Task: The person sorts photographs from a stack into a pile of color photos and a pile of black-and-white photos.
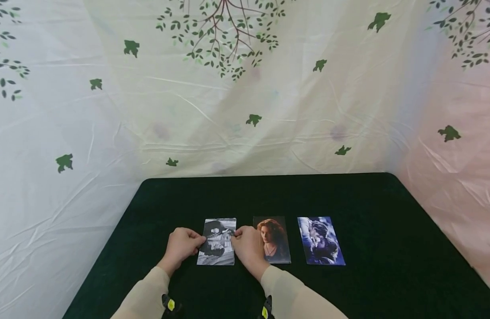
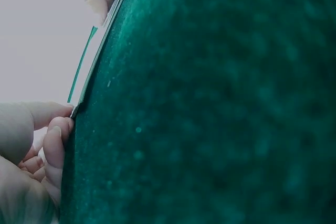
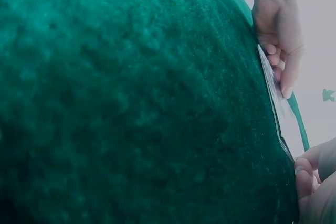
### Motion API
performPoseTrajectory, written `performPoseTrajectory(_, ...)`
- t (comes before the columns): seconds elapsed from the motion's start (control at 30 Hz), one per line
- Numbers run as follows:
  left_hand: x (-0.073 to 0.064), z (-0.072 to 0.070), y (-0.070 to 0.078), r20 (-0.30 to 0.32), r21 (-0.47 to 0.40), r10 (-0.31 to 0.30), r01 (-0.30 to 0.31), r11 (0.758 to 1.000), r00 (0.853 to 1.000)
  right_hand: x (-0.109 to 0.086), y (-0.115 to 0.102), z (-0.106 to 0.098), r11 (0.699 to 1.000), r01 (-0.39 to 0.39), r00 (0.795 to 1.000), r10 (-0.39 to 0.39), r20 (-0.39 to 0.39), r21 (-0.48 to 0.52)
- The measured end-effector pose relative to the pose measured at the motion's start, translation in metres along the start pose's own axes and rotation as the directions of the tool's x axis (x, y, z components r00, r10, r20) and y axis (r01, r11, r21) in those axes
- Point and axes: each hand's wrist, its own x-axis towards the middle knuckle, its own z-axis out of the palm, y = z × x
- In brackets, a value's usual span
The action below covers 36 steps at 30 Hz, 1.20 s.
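A black-and-white photo card [image 1: 215, 248] lies on the dark green cloth, the leftmost of three in a row. My left hand [image 1: 183, 245] pinches its left edge between thumb and fingers. On the opposite edge, my right hand [image 1: 250, 246] pinches it the same way. Seen edge-on in the left wrist view, the photo card [image 2: 93, 56] shows layered edges close over the cloth. The right wrist view has the card [image 3: 281, 114] between both hands too. The middle card, a portrait with reddish hair [image 1: 278, 241], is partly covered by my right hand.
A blue-toned photo card [image 1: 321, 241] lies at the right end of the row. Green cloth [image 1: 388, 248] covers the table, which has rounded far corners. Behind it hangs a pale curtain [image 1: 213, 128] printed with leaves and branches.
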Motion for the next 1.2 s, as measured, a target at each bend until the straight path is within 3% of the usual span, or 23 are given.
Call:
performPoseTrajectory(0.47, -0.003, -0.002, 0.002, -0.003, 0.001, -0.014, 0.014, 1.000, 1.000, 0.005, -0.001, 0.000, 0.999, 0.008, 1.000, -0.007, 0.028, -0.038)
performPoseTrajectory(0.6, -0.003, -0.003, 0.001, 0.001, -0.033, -0.013, 0.013, 0.999, 1.000, 0.007, -0.009, -0.014, 0.998, -0.029, 0.996, 0.024, 0.086, 0.063)
performPoseTrajectory(0.73, -0.005, -0.004, 0.004, -0.011, -0.075, -0.004, 0.004, 0.997, 1.000, 0.005, -0.014, -0.050, 0.979, -0.052, 0.995, 0.034, 0.091, 0.199)
performPoseTrajectory(0.87, -0.017, -0.001, 0.020, -0.023, -0.106, 0.031, -0.034, 0.994, 0.999, 0.004, 0.004, -0.093, 0.984, -0.042, 0.998, 0.035, 0.046, 0.171)
performPoseTrajectory(1.0, -0.033, 0.012, 0.046, 0.017, -0.107, 0.124, -0.121, 0.987, 0.992, 0.002, 0.040, -0.126, 0.994, -0.090, 0.996, 0.089, 0.022, 0.055)
performPoseTrajectory(1.2, -0.043, 0.052, 0.077, 0.105, -0.106, 0.247, -0.236, 0.966, 0.963, -0.005, 0.069, -0.140, 0.982, -0.181, 0.980, 0.184, 0.070, -0.054)
